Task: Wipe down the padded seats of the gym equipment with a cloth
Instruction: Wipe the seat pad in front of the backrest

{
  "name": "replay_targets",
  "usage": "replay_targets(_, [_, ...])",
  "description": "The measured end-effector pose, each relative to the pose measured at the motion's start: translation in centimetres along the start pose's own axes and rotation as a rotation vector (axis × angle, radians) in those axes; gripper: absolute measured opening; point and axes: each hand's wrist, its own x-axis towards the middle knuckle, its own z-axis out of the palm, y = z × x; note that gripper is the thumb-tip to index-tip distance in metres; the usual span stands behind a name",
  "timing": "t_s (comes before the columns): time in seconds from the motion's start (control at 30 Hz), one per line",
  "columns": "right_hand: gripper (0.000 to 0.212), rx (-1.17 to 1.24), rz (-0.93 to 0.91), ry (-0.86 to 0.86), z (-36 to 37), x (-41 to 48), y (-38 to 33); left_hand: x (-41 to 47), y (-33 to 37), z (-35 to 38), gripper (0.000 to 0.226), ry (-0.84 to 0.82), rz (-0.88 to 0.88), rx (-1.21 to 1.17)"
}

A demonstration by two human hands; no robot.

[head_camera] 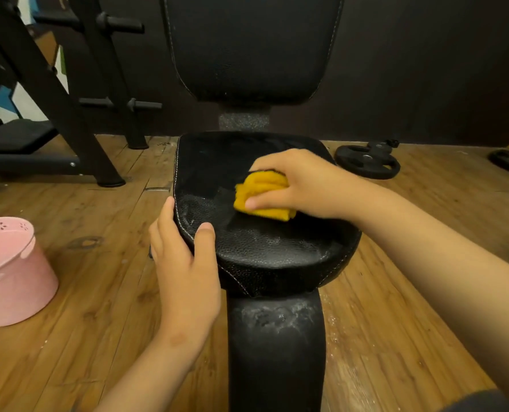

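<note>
Wooden flooring surrounds the padded seat point(256, 203), whose near-left edge the left hand point(184, 263) grips steady while the right hand point(300, 185) clamps the folded yellow cloth point(262, 193) for scrubbing.

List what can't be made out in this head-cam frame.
Head view:
- Pink metal bucket: contents; the left edge cuts it off and its wall hides the bottom.
- Black padded seat: the patch beneath the folded yellow cloth, covered by cloth and right hand.
- Black backrest pad: top, cut off by the upper edge.
- Left hand: fingertips behind the seat's edge.
</note>
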Motion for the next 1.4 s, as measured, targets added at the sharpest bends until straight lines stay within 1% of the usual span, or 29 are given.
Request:
replay_targets(0.07, [0.024,-0.121,0.117,0.15,-0.4,0.6,1.9,0.0,0.0,0.1,0.065,0.008,0.003,0.002])
replay_targets(0.13, [0.029,-0.23,0.157,0.239,0.0,0.7,2.5,0.0,0.1,0.1,0.071,0.015,-0.002,-0.001])
replay_targets(0.2, [0.025,-0.185,0.08,0.214,0.7,0.5,1.3,0.0,0.0,0.2,0.071,0.014,0.002,-0.001])
replay_targets(0.3, [0.021,-0.03,-0.041,0.063,1.5,-0.3,-1.4,0.0,-0.1,0.2,0.07,0.026,0.008,-0.002])
replay_targets(0.37, [0.02,0.012,-0.044,0.009,1.3,-0.4,-1.6,0.0,-0.1,0.3,0.069,0.026,0.002,-0.009])
replay_targets(0.4, [0.021,0.012,-0.022,0.025,1.2,-0.1,-1.1,-0.1,-0.1,0.3,0.069,0.026,-0.004,-0.014])
replay_targets(0.43, [0.022,-0.016,0.011,0.072,1.0,0.3,-0.3,-0.1,-0.1,0.3,0.069,0.026,-0.009,-0.018])
replay_targets(0.53, [0.027,-0.201,0.136,0.268,0.8,1.7,1.7,-0.2,0.0,0.3,0.069,0.027,-0.009,-0.013])
replay_targets(0.6, [0.029,-0.327,0.158,0.302,1.2,2.0,1.5,-0.2,0.1,0.4,0.064,0.023,-0.006,-0.003])
replay_targets(0.63, [0.029,-0.35,0.126,0.296,1.6,2.0,0.9,-0.2,0.1,0.3,0.063,0.019,-0.007,0.001])
replay_targets(0.67, [0.028,-0.324,0.072,0.287,1.9,1.9,0.1,-0.2,0.1,0.3,0.064,0.019,-0.004,0.007])
replay_targets(0.73, [0.026,-0.198,-0.017,0.224,2.5,1.6,-1.7,-0.2,0.1,0.3,0.067,0.017,0.0,0.016])
replay_targets(0.8, [0.024,-0.12,-0.028,0.12,2.6,1.6,-2.3,-0.2,0.1,0.2,0.062,0.014,-0.002,0.013])
replay_targets(0.83, [0.023,-0.089,-0.008,0.093,2.3,1.8,-2.1,-0.2,0.0,0.2,0.058,0.013,-0.005,0.011])
replay_targets(0.87, [0.023,-0.076,0.022,0.101,2.0,2.1,-1.7,-0.2,0.0,0.2,0.056,0.017,-0.004,0.014])
replay_targets(0.93, [0.03,-0.149,0.12,0.187,1.5,2.8,-0.7,-0.3,-0.1,0.3,0.057,0.024,0.006,0.02])
replay_targets(1.0, [0.036,-0.329,0.206,0.253,1.8,3.4,-0.3,-0.3,-0.1,0.3,0.059,0.027,0.007,0.021])
replay_targets(1.03, [0.036,-0.418,0.196,0.266,2.1,3.7,-0.7,-0.2,-0.1,0.4,0.058,0.025,0.006,0.02])
replay_targets(1.07, [0.036,-0.466,0.148,0.265,2.6,3.8,-1.3,-0.2,-0.1,0.4,0.057,0.026,0.003,0.02])
replay_targets(1.1, [0.035,-0.443,0.08,0.245,3.0,3.8,-2.1,-0.2,-0.1,0.4,0.058,0.026,0.002,0.02])
replay_targets(1.17, [0.03,-0.246,-0.013,0.137,3.3,3.6,-3.7,-0.1,-0.2,0.4,0.066,0.026,0.0,0.021])
replay_targets(1.23, [0.022,-0.108,-0.025,0.027,2.9,3.8,-4.0,-0.1,-0.3,0.3,0.067,0.02,-0.006,0.016])
replay_targets(1.27, [0.021,-0.082,-0.004,0.029,2.6,4.1,-3.5,-0.1,-0.3,0.3,0.062,0.013,-0.006,0.014])
replay_targets(1.3, [0.022,-0.094,0.04,0.06,2.3,4.6,-2.9,-0.1,-0.4,0.2,0.059,0.006,-0.005,0.012])
replay_targets(1.33, [0.028,-0.159,0.098,0.107,2.1,5.0,-2.3,-0.1,-0.4,0.2,0.057,0.004,0.0,0.012])
replay_targets(1.4, [0.038,-0.386,0.167,0.185,2.4,5.7,-1.7,-0.1,-0.5,0.1,0.059,0.001,0.01,0.016])
